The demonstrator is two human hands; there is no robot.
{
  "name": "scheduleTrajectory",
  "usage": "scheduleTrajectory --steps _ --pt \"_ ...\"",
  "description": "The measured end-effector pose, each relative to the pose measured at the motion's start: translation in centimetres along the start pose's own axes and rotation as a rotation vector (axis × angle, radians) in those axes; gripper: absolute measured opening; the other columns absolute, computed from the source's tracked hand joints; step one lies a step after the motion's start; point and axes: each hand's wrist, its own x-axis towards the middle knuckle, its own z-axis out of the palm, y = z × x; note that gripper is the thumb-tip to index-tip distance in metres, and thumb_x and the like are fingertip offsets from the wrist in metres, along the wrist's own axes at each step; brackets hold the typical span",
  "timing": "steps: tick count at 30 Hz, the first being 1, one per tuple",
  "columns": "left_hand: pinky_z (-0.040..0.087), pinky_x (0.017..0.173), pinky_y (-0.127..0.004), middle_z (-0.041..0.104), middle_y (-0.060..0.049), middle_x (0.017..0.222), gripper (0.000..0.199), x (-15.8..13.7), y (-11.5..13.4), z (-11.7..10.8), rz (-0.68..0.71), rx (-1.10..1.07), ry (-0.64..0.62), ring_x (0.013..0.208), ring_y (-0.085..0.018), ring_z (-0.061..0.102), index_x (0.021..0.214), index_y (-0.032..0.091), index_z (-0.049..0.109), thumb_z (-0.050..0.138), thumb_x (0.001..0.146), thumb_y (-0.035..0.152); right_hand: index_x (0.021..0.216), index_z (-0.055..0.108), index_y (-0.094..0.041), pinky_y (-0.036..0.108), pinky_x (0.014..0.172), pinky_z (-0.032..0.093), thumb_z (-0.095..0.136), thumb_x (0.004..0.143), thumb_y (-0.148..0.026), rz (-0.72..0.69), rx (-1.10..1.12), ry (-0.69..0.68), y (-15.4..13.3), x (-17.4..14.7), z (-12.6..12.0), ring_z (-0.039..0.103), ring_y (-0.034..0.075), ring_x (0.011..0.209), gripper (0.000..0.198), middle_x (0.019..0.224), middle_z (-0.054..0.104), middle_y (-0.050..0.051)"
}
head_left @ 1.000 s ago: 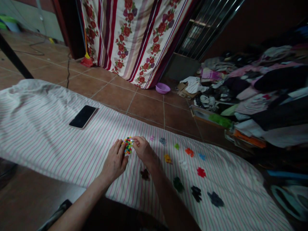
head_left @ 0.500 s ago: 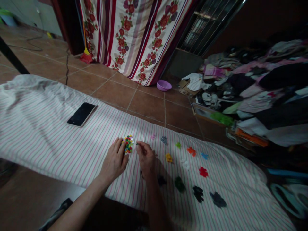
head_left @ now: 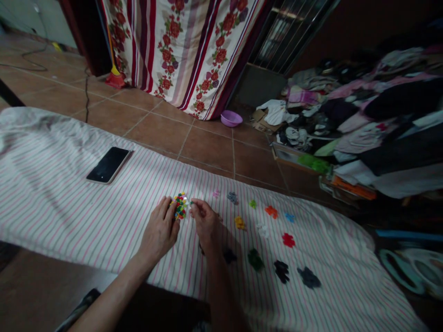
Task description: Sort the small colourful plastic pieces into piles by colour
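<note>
- No readable brand, label or writing anywhere; the black smartphone [head_left: 108, 164] lay screen-up with a dark display.
- Surface: tabletop covered by a white cloth with pink and grey stripes [head_left: 69, 203], slightly rumpled at the far left.
- Room: brown tiled floor [head_left: 207, 147], floral striped curtain [head_left: 194, 50] at the back, small purple plastic bowl [head_left: 231, 118] on the floor by its hem, a heap of mixed clothes [head_left: 363, 115] at right.
- Small multicoloured block cluster [head_left: 180, 206] sat on the cloth, near the table's middle, between the two hands.
- Left hand [head_left: 159, 230] lay palm-down, fingers curled against the cluster's left side, steadying it.
- Right hand [head_left: 205, 222] was just right of the cluster, fingers pinched closed on a tiny green piece [head_left: 191, 202] that was barely visible; whether it touched the cluster, cannot tell.
- Loose pieces were spread right of the hands in small colour groups: yellow [head_left: 239, 223], orange [head_left: 272, 211], red [head_left: 288, 240], dark green [head_left: 255, 259], black [head_left: 281, 270], dark grey [head_left: 308, 277].
- Both forearms came in from the bottom edge.
</note>
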Motion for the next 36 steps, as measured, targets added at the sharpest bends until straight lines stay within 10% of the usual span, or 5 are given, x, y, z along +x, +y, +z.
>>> scheduleTrajectory --steps 11,26,36 --pt "0.045 0.109 -0.056 0.045 -0.020 0.146 0.054 0.0 0.0 -0.2 0.021 -0.018 0.019 0.143 -0.034 0.035 0.145 0.018 0.034 0.046 0.094 0.027 0.090 0.068 -0.019 0.029 0.073 0.057 0.057 0.079 -0.039 -0.025 0.010 0.109 0.1 -0.5 -1.7 0.070 0.018 0.076 0.025 0.083 0.074 0.005" --pt "0.042 0.109 -0.059 0.043 -0.021 0.145 0.054 -0.5 -0.3 -1.2 0.064 -0.008 -0.011 0.145 -0.039 0.031 0.142 0.016 0.036 0.048 0.092 0.034 0.088 0.067 -0.020 0.036 0.074 0.058 0.058 0.078 -0.046 0.025 -0.330 0.378 4.1 -7.0 -16.9 0.071 0.023 0.078 0.029 0.086 0.075 0.009" --pt "0.045 0.105 -0.061 0.044 -0.022 0.145 0.054 -0.8 -0.5 -1.1 0.049 -0.003 -0.009 0.143 -0.039 0.034 0.142 0.016 0.035 0.045 0.092 0.034 0.087 0.067 -0.020 0.039 0.073 0.058 0.047 0.088 -0.045 -0.131 -0.555 0.386 6.7 -9.7 -17.7 0.068 0.025 0.081 0.032 0.090 0.072 0.014"
